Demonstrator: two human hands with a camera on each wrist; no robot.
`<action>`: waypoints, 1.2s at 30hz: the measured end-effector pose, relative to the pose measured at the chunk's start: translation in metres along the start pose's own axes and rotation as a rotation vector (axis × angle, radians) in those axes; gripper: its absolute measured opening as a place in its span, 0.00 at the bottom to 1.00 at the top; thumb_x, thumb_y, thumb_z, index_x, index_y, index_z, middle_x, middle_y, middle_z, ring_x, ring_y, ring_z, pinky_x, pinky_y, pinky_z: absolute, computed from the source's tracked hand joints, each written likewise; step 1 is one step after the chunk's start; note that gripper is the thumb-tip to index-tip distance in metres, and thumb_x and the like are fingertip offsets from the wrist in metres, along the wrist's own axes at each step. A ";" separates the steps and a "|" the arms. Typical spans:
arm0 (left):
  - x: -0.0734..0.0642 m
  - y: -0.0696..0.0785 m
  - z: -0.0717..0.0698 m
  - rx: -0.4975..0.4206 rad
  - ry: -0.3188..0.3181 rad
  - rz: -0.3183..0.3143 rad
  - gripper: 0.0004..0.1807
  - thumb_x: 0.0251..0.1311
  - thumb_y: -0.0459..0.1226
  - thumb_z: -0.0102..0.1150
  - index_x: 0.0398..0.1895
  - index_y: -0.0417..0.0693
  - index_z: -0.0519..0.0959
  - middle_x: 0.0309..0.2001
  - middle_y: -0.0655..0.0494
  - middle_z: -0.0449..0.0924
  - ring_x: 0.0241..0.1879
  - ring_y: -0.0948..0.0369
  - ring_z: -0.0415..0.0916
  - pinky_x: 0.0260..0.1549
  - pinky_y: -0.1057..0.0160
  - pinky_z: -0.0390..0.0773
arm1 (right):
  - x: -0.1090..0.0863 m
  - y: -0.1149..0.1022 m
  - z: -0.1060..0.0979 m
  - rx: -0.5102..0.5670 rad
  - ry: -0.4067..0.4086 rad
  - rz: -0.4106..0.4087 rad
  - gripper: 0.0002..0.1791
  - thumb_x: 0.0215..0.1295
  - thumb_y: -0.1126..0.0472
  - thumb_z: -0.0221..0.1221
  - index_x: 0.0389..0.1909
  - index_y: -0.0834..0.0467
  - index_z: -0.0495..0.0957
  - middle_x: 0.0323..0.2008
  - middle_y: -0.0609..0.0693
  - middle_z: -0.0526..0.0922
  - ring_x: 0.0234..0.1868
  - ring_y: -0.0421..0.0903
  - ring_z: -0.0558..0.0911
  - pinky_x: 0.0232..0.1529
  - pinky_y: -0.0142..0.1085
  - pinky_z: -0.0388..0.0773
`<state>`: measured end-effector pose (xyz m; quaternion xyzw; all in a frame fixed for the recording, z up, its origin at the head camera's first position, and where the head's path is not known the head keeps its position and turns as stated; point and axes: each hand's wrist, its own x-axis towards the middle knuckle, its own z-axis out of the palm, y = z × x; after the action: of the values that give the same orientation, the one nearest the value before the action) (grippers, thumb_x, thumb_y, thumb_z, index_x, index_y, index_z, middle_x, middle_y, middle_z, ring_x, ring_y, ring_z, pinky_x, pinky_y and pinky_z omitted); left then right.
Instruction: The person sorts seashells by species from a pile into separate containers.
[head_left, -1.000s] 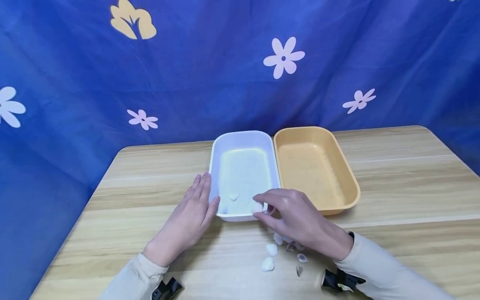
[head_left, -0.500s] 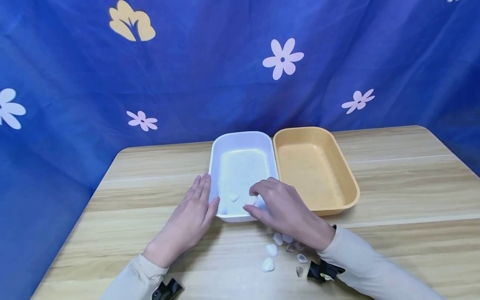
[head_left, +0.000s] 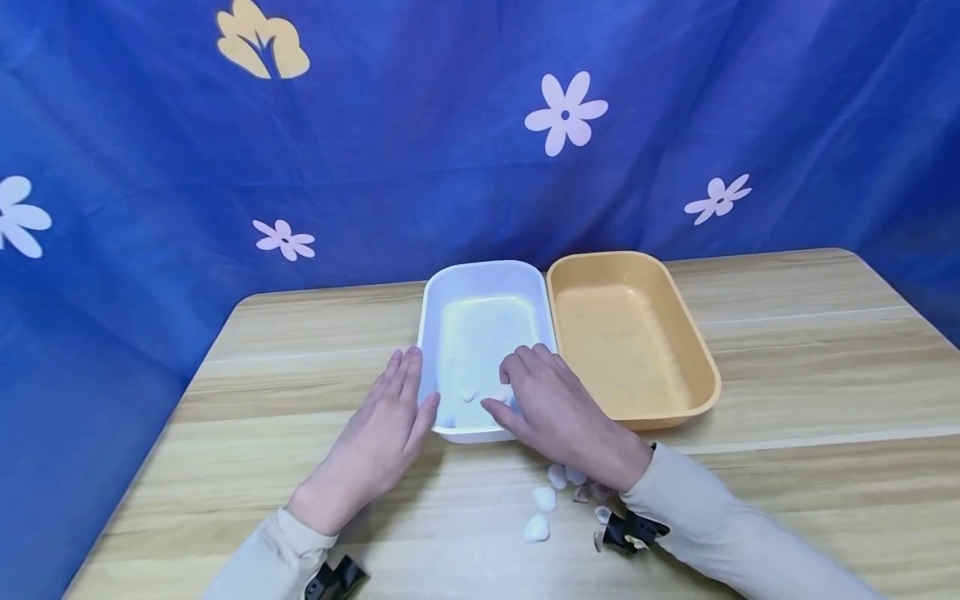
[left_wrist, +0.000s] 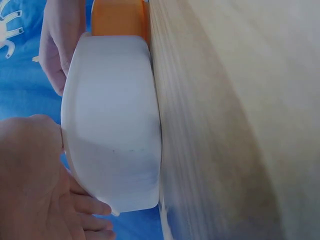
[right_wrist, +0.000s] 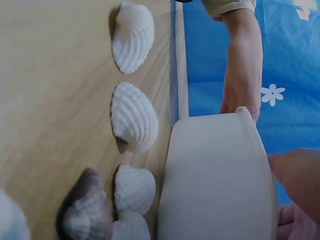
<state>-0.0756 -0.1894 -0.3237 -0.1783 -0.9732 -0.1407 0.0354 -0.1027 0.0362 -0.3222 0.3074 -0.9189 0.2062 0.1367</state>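
Note:
My left hand (head_left: 378, 433) lies with straight fingers along the left rim of the white tray (head_left: 491, 333); in the left wrist view its fingers touch the tray's edge. Over the near right part of that tray is my right hand (head_left: 558, 408), thumb apart from the bent fingers. A pale seashell (head_left: 504, 394) shows in the tray between thumb and fingers, seemingly free of them. Another small white seashell (head_left: 468, 395) lies to its left on the tray floor. On the table below the right hand are several seashells, among them a ribbed white one (right_wrist: 134, 117) and a dark one (right_wrist: 85, 212).
A yellow-orange tray (head_left: 622, 350) stands against the right side of the white one. The wooden table (head_left: 300, 358) ends at the back before a blue curtain (head_left: 420, 150) with flower prints. A black wrist device (head_left: 633, 533) sits by the right sleeve, near the loose seashells.
My right hand has moved left and slightly farther over the white tray. Its thumb and fingers have spread and let go of the white seashell. My left hand has stayed in place.

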 end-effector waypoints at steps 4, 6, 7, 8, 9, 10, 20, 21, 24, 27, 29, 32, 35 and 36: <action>0.000 -0.001 0.001 -0.003 -0.003 -0.007 0.36 0.76 0.49 0.30 0.71 0.24 0.50 0.72 0.32 0.50 0.73 0.41 0.43 0.69 0.44 0.51 | 0.003 -0.001 0.003 -0.024 -0.001 -0.010 0.17 0.61 0.49 0.64 0.35 0.61 0.76 0.32 0.49 0.75 0.33 0.47 0.70 0.35 0.34 0.70; 0.001 -0.001 0.001 0.001 0.002 -0.003 0.36 0.76 0.49 0.31 0.71 0.24 0.50 0.72 0.32 0.50 0.73 0.41 0.44 0.69 0.44 0.52 | 0.004 -0.001 0.004 -0.029 -0.007 -0.010 0.17 0.62 0.49 0.63 0.35 0.61 0.76 0.32 0.49 0.75 0.33 0.47 0.70 0.35 0.34 0.70; 0.001 -0.001 0.002 0.001 0.002 -0.002 0.36 0.76 0.49 0.31 0.71 0.24 0.50 0.72 0.32 0.50 0.73 0.41 0.44 0.69 0.44 0.52 | 0.005 -0.001 0.004 -0.026 -0.013 -0.007 0.17 0.62 0.49 0.63 0.35 0.61 0.76 0.32 0.49 0.74 0.34 0.47 0.70 0.36 0.34 0.70; 0.001 -0.001 0.002 0.003 0.000 -0.002 0.36 0.76 0.49 0.30 0.71 0.24 0.50 0.72 0.32 0.50 0.73 0.41 0.44 0.70 0.44 0.52 | 0.006 -0.001 0.004 -0.025 -0.020 -0.009 0.17 0.62 0.49 0.63 0.35 0.61 0.76 0.32 0.49 0.74 0.34 0.47 0.70 0.36 0.35 0.70; 0.001 0.000 0.001 0.004 0.003 0.000 0.36 0.76 0.48 0.31 0.71 0.24 0.50 0.72 0.32 0.50 0.73 0.41 0.45 0.69 0.44 0.52 | 0.007 -0.001 0.003 -0.023 -0.028 -0.011 0.17 0.62 0.50 0.64 0.36 0.61 0.76 0.32 0.49 0.75 0.34 0.47 0.70 0.36 0.35 0.69; 0.001 0.000 0.001 0.004 0.004 0.002 0.36 0.76 0.48 0.31 0.71 0.24 0.50 0.72 0.32 0.51 0.73 0.41 0.45 0.69 0.44 0.52 | 0.008 0.000 0.003 -0.023 -0.037 -0.010 0.17 0.61 0.50 0.64 0.36 0.61 0.77 0.32 0.49 0.75 0.34 0.47 0.69 0.36 0.35 0.69; 0.000 0.001 -0.001 -0.002 -0.010 -0.013 0.35 0.76 0.48 0.31 0.71 0.25 0.49 0.72 0.33 0.50 0.73 0.41 0.45 0.69 0.44 0.52 | 0.023 0.002 0.004 -0.010 -0.164 0.004 0.16 0.61 0.50 0.65 0.36 0.60 0.79 0.34 0.50 0.77 0.37 0.49 0.70 0.39 0.38 0.68; 0.000 0.001 -0.001 -0.003 -0.010 -0.013 0.35 0.76 0.48 0.30 0.71 0.25 0.49 0.72 0.33 0.50 0.73 0.41 0.45 0.69 0.44 0.52 | 0.024 0.002 0.004 -0.002 -0.176 0.011 0.16 0.61 0.50 0.65 0.36 0.60 0.79 0.35 0.50 0.77 0.37 0.49 0.70 0.39 0.38 0.69; 0.000 0.001 0.000 -0.006 -0.011 -0.016 0.35 0.76 0.48 0.30 0.71 0.25 0.49 0.72 0.33 0.50 0.73 0.41 0.45 0.69 0.44 0.52 | 0.026 0.003 0.005 0.023 -0.200 0.024 0.16 0.61 0.50 0.65 0.37 0.59 0.79 0.36 0.50 0.78 0.38 0.49 0.71 0.40 0.39 0.68; 0.001 0.001 -0.001 -0.006 -0.012 -0.018 0.36 0.76 0.48 0.30 0.71 0.25 0.49 0.72 0.33 0.50 0.73 0.41 0.45 0.69 0.44 0.52 | 0.029 0.004 0.005 0.028 -0.222 0.031 0.16 0.61 0.49 0.65 0.37 0.59 0.80 0.37 0.50 0.79 0.39 0.50 0.72 0.40 0.39 0.68; 0.001 0.001 -0.001 -0.005 -0.013 -0.017 0.35 0.76 0.48 0.30 0.71 0.25 0.49 0.72 0.33 0.50 0.73 0.41 0.45 0.69 0.44 0.52 | 0.030 0.004 0.006 0.028 -0.236 0.039 0.16 0.61 0.49 0.65 0.38 0.58 0.80 0.38 0.51 0.79 0.40 0.50 0.72 0.40 0.40 0.68; 0.001 0.000 -0.001 -0.004 -0.008 -0.014 0.35 0.76 0.48 0.30 0.71 0.25 0.49 0.72 0.32 0.51 0.73 0.41 0.45 0.69 0.44 0.52 | 0.031 0.004 0.006 0.019 -0.248 0.038 0.15 0.61 0.50 0.65 0.40 0.58 0.82 0.40 0.51 0.80 0.41 0.51 0.73 0.42 0.41 0.69; 0.000 0.000 -0.001 -0.003 -0.009 -0.014 0.35 0.76 0.48 0.30 0.71 0.25 0.49 0.72 0.32 0.51 0.72 0.41 0.46 0.69 0.44 0.53 | 0.030 0.005 0.003 0.004 -0.213 0.003 0.12 0.62 0.53 0.65 0.40 0.58 0.83 0.40 0.51 0.81 0.42 0.51 0.74 0.43 0.41 0.70; 0.000 0.000 -0.001 -0.003 -0.010 -0.016 0.35 0.76 0.48 0.30 0.71 0.25 0.49 0.72 0.32 0.51 0.72 0.41 0.46 0.69 0.44 0.53 | 0.029 0.005 0.001 -0.002 -0.191 -0.014 0.11 0.62 0.54 0.64 0.40 0.57 0.84 0.40 0.51 0.81 0.42 0.51 0.75 0.43 0.42 0.71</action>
<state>-0.0754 -0.1896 -0.3231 -0.1714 -0.9745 -0.1416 0.0292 -0.1286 0.0243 -0.3134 0.3321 -0.9256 0.1742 0.0505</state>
